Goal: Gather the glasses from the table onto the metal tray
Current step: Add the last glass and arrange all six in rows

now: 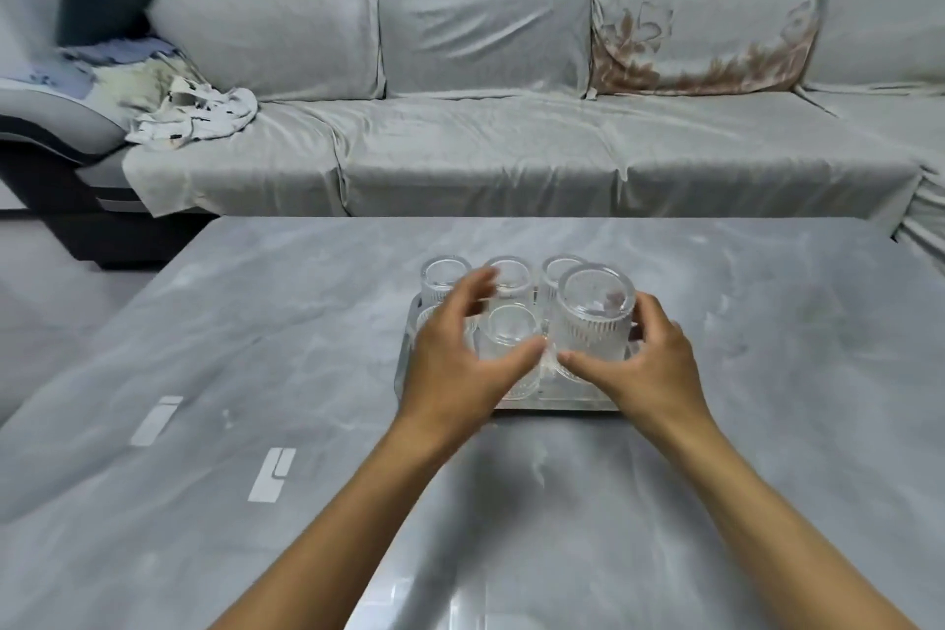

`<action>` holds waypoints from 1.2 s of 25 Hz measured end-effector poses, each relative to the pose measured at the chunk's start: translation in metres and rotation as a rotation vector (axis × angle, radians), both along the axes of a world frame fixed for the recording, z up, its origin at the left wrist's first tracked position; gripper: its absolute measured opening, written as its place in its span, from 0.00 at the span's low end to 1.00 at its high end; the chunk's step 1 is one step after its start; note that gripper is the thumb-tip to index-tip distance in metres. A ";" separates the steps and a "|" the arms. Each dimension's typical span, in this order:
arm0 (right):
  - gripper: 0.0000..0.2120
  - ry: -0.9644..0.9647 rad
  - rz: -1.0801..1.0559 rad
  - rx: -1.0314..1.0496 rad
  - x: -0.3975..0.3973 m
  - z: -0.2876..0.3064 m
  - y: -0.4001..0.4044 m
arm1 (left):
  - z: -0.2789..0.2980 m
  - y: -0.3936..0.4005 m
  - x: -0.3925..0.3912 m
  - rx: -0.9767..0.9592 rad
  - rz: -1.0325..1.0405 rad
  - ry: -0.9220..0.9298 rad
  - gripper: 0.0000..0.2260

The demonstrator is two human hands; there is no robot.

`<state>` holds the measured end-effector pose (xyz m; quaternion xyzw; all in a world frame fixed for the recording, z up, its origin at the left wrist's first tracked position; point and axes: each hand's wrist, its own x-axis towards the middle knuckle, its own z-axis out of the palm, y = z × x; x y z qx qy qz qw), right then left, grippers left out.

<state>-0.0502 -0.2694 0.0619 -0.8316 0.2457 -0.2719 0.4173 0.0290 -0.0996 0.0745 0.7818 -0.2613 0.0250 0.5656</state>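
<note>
Grey marbled table [716,501] fills my near view, glossy, with two white strips [272,474] lying well left of my forearms. My right hand [649,368] is wrapped around a ribbed glass [593,317], thumb on its near side and fingers on its right side, and I have it at the tray's [557,405] near-right corner; I cannot tell whether its base touches the tray. My left hand [455,358] is spread and grips nothing, poised over the tray's left half, thumb tip just beside the held glass. Between the two hands stands a second glass [511,338] on the tray, another sits partly hidden under my left palm, and beyond them is a back row of three [503,279]. Bare tabletop lies wide on both sides of the tray and past it to the far edge. Behind that edge runs a grey sofa [486,143], with crumpled clothes [189,113] at its left end.
</note>
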 end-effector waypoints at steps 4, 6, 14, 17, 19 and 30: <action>0.35 0.068 -0.027 0.145 0.015 -0.035 -0.013 | -0.058 0.029 0.017 0.076 0.321 0.178 0.42; 0.35 0.084 -0.032 0.158 0.020 -0.046 -0.017 | -0.076 0.027 0.031 0.083 0.234 0.247 0.39; 0.39 0.165 0.076 0.077 0.032 -0.066 -0.029 | -0.095 0.035 0.066 0.142 0.169 0.195 0.32; 0.41 0.198 0.157 0.094 0.028 -0.059 -0.052 | -0.091 0.048 0.082 0.093 0.137 0.206 0.28; 0.43 0.222 0.191 0.033 0.031 -0.048 -0.082 | -0.082 0.057 0.108 0.228 0.121 0.181 0.32; 0.54 0.559 0.643 -0.081 0.069 -0.048 -0.136 | -0.070 0.053 0.182 0.666 -0.438 0.154 0.52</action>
